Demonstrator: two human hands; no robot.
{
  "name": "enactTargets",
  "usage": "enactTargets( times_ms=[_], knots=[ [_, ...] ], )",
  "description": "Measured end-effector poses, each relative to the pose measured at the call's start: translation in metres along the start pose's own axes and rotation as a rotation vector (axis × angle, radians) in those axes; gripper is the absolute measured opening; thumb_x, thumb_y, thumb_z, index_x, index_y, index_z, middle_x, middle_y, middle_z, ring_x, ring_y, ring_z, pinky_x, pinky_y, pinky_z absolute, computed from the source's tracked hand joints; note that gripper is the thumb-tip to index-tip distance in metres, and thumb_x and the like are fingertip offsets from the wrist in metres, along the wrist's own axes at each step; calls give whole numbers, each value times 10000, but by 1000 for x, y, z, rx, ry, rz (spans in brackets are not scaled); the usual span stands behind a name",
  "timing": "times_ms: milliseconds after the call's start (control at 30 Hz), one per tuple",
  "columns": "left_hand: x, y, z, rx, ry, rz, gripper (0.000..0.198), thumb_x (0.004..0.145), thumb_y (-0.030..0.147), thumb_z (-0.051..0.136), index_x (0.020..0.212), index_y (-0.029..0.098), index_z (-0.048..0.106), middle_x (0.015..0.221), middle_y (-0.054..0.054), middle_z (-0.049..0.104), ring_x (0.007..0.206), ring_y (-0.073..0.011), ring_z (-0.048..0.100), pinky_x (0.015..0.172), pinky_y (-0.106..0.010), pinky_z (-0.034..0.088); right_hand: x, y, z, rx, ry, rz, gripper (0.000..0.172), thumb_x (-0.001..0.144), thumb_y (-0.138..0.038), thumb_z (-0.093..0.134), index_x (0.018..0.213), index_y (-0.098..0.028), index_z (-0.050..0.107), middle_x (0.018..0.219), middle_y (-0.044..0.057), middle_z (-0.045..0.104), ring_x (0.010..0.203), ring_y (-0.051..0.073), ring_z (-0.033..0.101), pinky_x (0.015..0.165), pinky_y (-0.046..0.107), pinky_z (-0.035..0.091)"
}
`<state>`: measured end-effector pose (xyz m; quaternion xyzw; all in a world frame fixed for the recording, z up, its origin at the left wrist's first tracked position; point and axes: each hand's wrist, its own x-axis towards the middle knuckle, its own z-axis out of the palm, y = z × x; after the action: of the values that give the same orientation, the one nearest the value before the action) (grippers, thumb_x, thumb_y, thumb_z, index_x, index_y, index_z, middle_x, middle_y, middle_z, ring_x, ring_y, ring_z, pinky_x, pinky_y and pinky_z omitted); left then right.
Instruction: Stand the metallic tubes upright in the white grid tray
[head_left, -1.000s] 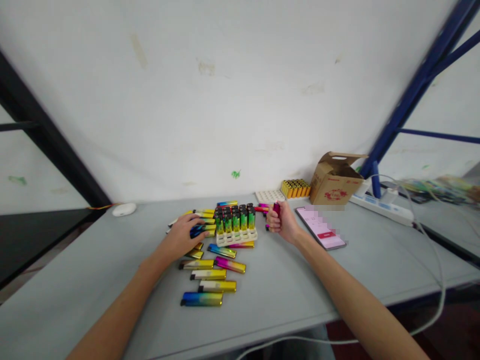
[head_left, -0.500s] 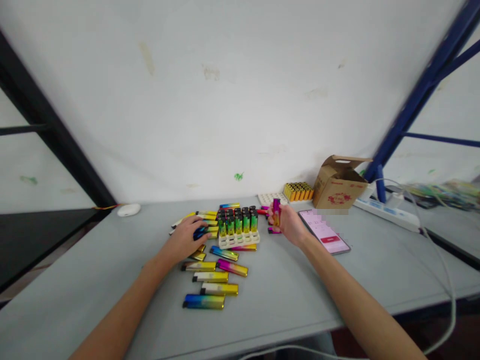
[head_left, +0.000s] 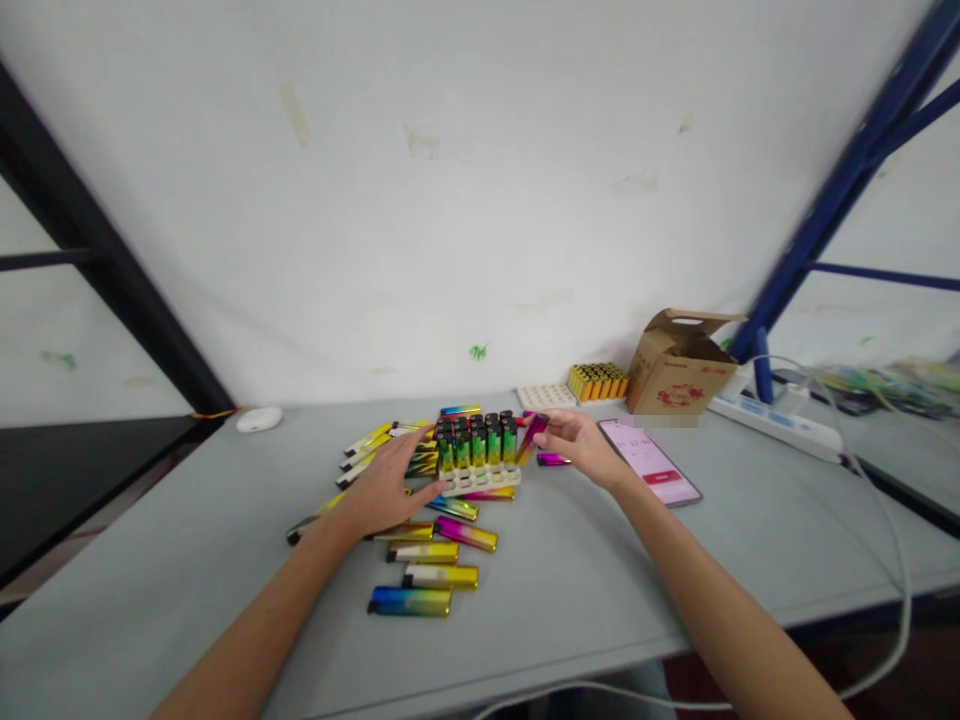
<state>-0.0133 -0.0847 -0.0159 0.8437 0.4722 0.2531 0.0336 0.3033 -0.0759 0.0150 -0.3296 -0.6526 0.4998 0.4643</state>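
Note:
A white tray (head_left: 480, 482) holds rows of green-and-yellow lighters (head_left: 478, 447) standing upright with black tops; its front row of slots is bare. My left hand (head_left: 386, 485) lies at the tray's left side, fingers stretched and apart, the thumb near or touching the front left corner. Between the fingers of my right hand (head_left: 589, 447) is a purple-and-gold lighter (head_left: 532, 437), tilted beside the tray's right end. Loose lighters lie around my left hand, among them a magenta-and-yellow lighter (head_left: 466, 533) and a blue-and-yellow lighter (head_left: 409, 601).
At the back stand a white slotted tray (head_left: 546, 397), a block of orange batteries or similar cylinders (head_left: 598, 381) and an open cardboard box (head_left: 679, 370). Right of my hand lie a phone (head_left: 652, 462) and a power strip (head_left: 780, 425). A white mouse-like object (head_left: 259, 419) rests far left.
My right hand has tilted the purple lighter and moved it left to the tray. My left hand has let go of a dark blue lighter and opened beside the tray.

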Motion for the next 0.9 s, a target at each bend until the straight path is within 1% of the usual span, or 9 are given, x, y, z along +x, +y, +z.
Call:
enactTargets(
  times_ms=[100,167,300,467,533,667,800,833,900],
  knots=[
    [-1,6,3,-2,-32,4,831,818,567,598,1466,134,311,1427,-200,490,1289,-353,488,1082,-513,384,0,2,6,-53,-12,-11,256,715,-324,755,916,-179,688,766,21,683,603,127,563,553,244,432],
    [-1,8,5,-5,-38,3,877,810,553,617,1488,128,258,1423,-204,486,1292,-351,483,1085,-510,381,0,6,8,-119,16,-37,233,700,-285,759,887,-171,682,752,14,673,554,105,533,544,243,422],
    [0,9,5,-14,-42,5,930,798,547,636,1508,127,206,1399,-200,501,1306,-349,466,1101,-509,362,1,14,9,-263,88,-123,219,689,-258,760,874,-177,676,856,26,685,638,121,586,607,259,450],
    [1,8,6,-10,-36,0,924,790,541,647,1506,133,229,1389,-191,513,1304,-353,465,1102,-506,363,0,14,11,-411,83,-202,201,727,-287,750,891,-192,683,925,43,682,718,147,603,617,262,452],
    [0,8,7,0,-38,2,922,794,538,645,1510,143,221,1383,-187,520,1298,-354,472,1095,-509,372,-1,14,12,-421,100,-212,242,731,-289,752,943,-201,674,899,37,673,706,147,594,609,262,449],
    [0,8,7,17,-50,14,921,814,537,622,1521,144,182,1406,-200,498,1310,-360,460,1088,-518,379,-1,17,16,-376,94,-199,390,738,-275,749,1096,-224,605,842,8,635,673,139,575,606,262,457],
    [0,9,7,20,-44,1,923,810,529,625,1520,135,186,1404,-207,501,1308,-365,463,1074,-526,393,-2,18,17,-434,101,-259,269,742,-307,751,980,-225,656,923,42,644,728,154,561,614,271,452],
    [0,9,7,17,-39,2,920,805,522,632,1518,139,194,1405,-202,504,1302,-363,471,1071,-525,397,-2,17,17,-443,99,-274,259,741,-314,752,971,-226,672,948,52,647,743,160,560,617,274,453],
    [0,9,6,11,-32,6,913,797,512,640,1516,153,207,1415,-189,504,1293,-359,484,1069,-520,403,-1,14,15,-428,121,-284,284,761,-318,732,1027,-233,683,981,63,647,777,171,568,629,278,460]
  ],
)
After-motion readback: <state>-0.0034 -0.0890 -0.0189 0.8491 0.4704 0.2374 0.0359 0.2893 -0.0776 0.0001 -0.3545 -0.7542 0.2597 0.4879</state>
